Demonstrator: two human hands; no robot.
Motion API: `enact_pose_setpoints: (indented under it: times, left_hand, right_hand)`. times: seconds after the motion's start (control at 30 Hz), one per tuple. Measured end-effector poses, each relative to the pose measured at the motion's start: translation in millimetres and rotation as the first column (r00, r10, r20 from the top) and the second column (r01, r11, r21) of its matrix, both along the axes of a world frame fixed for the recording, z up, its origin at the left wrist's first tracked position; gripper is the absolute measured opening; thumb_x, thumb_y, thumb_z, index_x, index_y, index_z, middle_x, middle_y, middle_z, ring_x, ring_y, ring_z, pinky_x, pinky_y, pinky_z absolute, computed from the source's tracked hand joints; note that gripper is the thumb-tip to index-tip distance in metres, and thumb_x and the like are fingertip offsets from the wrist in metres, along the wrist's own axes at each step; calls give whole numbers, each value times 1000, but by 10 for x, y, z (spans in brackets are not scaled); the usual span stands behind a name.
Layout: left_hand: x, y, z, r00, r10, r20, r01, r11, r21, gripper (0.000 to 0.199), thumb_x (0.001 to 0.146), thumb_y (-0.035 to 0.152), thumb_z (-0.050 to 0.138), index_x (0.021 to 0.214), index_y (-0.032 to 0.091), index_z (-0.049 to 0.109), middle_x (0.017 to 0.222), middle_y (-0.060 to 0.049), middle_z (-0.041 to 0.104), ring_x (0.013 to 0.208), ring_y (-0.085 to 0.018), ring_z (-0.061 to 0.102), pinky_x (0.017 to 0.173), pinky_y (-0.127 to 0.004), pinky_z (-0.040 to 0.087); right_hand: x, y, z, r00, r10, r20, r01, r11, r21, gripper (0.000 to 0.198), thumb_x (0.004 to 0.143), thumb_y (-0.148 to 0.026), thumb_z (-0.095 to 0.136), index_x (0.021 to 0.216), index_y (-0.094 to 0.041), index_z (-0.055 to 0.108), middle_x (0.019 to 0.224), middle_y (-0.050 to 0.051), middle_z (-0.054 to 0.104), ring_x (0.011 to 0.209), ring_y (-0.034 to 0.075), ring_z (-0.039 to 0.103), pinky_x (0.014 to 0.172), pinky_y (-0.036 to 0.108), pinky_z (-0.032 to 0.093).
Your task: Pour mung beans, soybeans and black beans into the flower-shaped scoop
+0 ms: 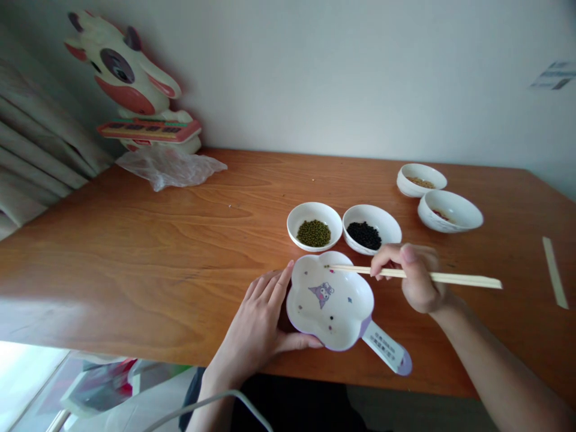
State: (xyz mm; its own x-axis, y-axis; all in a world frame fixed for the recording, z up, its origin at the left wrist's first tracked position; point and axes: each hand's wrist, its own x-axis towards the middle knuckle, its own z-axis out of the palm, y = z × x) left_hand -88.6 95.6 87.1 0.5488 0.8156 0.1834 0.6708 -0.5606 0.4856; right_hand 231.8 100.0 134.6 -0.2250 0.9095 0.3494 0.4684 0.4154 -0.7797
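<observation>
A shallow flower-shaped dish (pixel 335 300) with a lilac rim, a cartoon print and a short handle lies near the table's front edge. My left hand (pixel 263 315) grips its left side, index finger at the upper rim and thumb along the lower one. Pinched in my right hand (pixel 416 273) is a pair of wooden chopsticks (pixel 465 279). Their tips are together inside the dish by its upper rim, at a tiny dark green speck, perhaps a bean. Just behind the dish stand a white bowl (pixel 315 206) of green mung beans (pixel 314 233) and another white bowl (pixel 389 227) of black beans (pixel 364 235).
Two more white bowls stand at the back right, one with tan grains (pixel 420 182), one with reddish bits (pixel 443 215). A paper strip (pixel 555 273) lies far right. Back left are a cow-shaped toy keyboard (pixel 148 129) and a clear plastic bag (pixel 173 170). A cable (pixel 216 397) crosses my left forearm.
</observation>
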Motion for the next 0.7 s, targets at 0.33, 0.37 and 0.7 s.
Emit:
enact_pose_setpoints:
  times: [0.33, 0.37, 0.7]
  left_hand:
    - [3, -1, -10, 1000, -6, -3, 6, 1000, 7, 126, 68, 89, 66, 165, 22, 20, 159, -17, 48, 142, -38, 49, 118, -55, 39]
    - [3, -1, -12, 1000, -6, -1, 6, 1000, 9, 126, 68, 89, 66, 165, 22, 20, 159, -18, 49, 142, -38, 49, 118, -54, 39]
    - [2, -7, 4, 1000, -7, -3, 7, 1000, 5, 126, 69, 89, 66, 165, 23, 19, 159, -16, 48, 142, -37, 49, 119, -53, 39]
  right_hand:
    - [-22, 49, -78, 982, -98, -162, 62, 975, -216, 84, 103, -68, 7, 72, -23, 70, 65, 6, 65, 62, 20, 59, 59, 37, 43]
    - [-25, 54, -82, 983, -98, -158, 64, 975, -212, 83, 103, -68, 7, 72, -23, 70, 65, 6, 65, 62, 20, 59, 59, 37, 43]
    - [-18, 61, -111, 979, -133, -155, 100, 973, -206, 81, 105, -64, 9, 72, -25, 71, 65, 8, 65, 62, 21, 58, 59, 38, 42]
